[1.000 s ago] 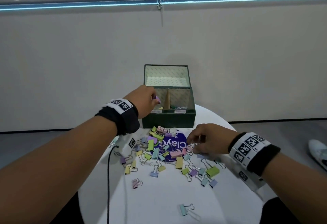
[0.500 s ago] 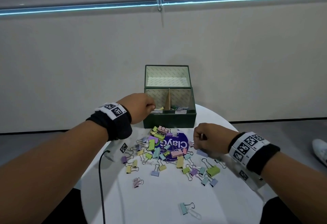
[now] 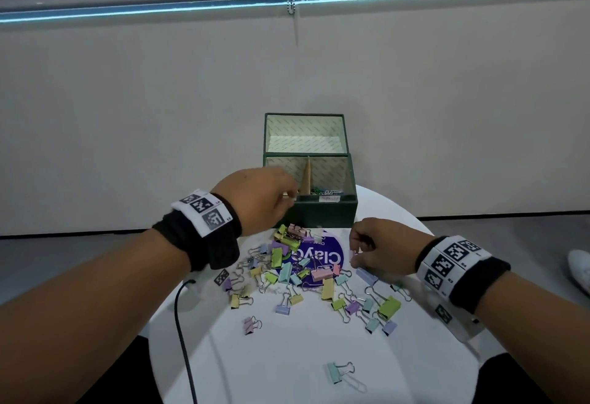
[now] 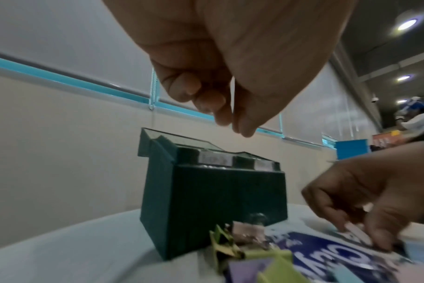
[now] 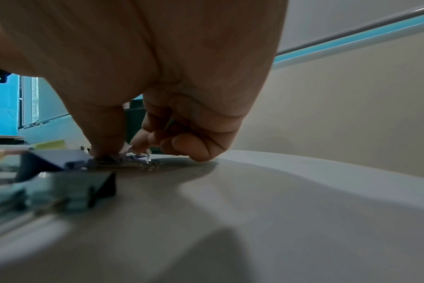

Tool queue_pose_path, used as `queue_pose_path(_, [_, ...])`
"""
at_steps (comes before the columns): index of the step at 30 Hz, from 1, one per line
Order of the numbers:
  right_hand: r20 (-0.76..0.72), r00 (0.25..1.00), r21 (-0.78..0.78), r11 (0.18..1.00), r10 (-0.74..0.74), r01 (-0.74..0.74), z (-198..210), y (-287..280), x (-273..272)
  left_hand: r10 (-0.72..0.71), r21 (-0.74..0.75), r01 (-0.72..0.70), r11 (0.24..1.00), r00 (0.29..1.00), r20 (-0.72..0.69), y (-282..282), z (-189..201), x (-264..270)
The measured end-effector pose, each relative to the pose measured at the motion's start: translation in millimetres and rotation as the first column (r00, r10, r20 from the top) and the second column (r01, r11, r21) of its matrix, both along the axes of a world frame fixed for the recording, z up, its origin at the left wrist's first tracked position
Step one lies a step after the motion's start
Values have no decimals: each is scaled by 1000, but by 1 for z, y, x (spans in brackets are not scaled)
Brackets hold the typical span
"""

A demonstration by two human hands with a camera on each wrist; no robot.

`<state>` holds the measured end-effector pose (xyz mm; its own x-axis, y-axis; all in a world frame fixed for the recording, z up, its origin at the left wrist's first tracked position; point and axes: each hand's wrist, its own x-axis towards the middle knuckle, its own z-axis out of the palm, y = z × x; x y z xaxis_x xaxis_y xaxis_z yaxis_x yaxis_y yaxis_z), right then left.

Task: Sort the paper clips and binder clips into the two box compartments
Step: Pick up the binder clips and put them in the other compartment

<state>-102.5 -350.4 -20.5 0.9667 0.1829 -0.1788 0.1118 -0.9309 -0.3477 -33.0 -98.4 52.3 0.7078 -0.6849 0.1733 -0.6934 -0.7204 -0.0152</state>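
Observation:
A dark green box point(image 3: 322, 213) stands at the table's far side, lid point(image 3: 305, 132) upright and a divider point(image 3: 307, 177) between its two compartments. Paper clips point(image 3: 325, 192) lie in the right compartment. My left hand point(image 3: 265, 199) hovers at the box's front left corner and hides the left compartment. Its fingers point(image 4: 206, 99) are curled, with nothing between them. Pastel binder clips point(image 3: 314, 276) lie scattered before the box. At the pile's right edge my right hand point(image 3: 376, 248) pinches a pale pink binder clip point(image 3: 352, 255), low over the table point(image 5: 278, 191).
A round blue sticker point(image 3: 322, 258) lies under the pile on the round white table point(image 3: 287, 355). A black cable point(image 3: 182, 324) runs along the table's left side. One teal binder clip point(image 3: 335, 371) lies alone near the front edge. A white shoe point(image 3: 579, 266) is on the floor, right.
My left hand has drawn back from over the left compartment to the box's front corner, and the purple clip it held is gone. My right hand shifted right and took hold of a pink clip.

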Motion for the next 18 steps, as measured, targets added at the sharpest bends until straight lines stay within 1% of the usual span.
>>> queue_pose_path(3, [57,997,62,997,-43,40,2,-2,-1,54,220,-21,975,988,-142,-8,-13,-6])
queue_pose_path(5, [117,990,132,989,-77,61,3,-5,-2,88,300,-28,953,978,-188,-8,-24,-8])
queue_pose_path(6, [148,985,163,984,-92,68,3,-7,-2,89,308,-22,951,975,-204,-8,-28,-9])
queue_pose_path(8, [192,975,175,981,-116,82,3,-9,-1,89,281,-21,959,969,-231,-6,-35,-10])
queue_pose_path(10, [183,975,176,980,-123,91,3,-10,1,107,239,-42,970,958,-266,-3,-37,-10])
queue_pose_path(12, [141,983,150,984,-120,99,2,-11,2,137,201,-79,976,947,-290,0,-38,-9])
queue_pose_path(14, [83,989,63,991,-126,121,2,-10,1,162,169,-113,979,935,-315,3,-39,-9])
queue_pose_path(16, [1,989,-22,989,-147,147,4,-10,-1,177,154,-130,979,922,-345,6,-40,-10])
queue_pose_path(18, [-81,984,-63,986,-158,153,6,-10,-4,189,151,-142,978,911,-366,8,-39,-10])
